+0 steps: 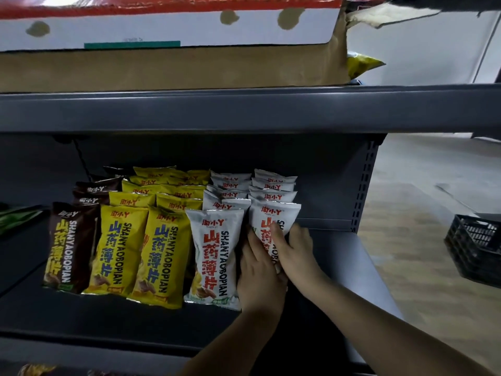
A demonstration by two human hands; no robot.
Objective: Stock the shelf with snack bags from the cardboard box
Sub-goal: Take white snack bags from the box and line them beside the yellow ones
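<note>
My right hand (296,253) gripped the white snack bag (273,215), thumb across its front and fingers curled round its right edge. My left hand (259,275) lay with straight, closed fingers pressed against its left edge. That bag stood upright at the front of the rightmost row on the dark shelf (162,318). Left of it stood another white row (217,256), then the yellow bags (160,256), then the brown bags (71,245). Above it sat the cardboard box (173,66); far to its right, a black crate (477,245).

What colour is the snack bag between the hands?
White, with red lettering; the head view shows the bag between the left hand and right hand.
</note>
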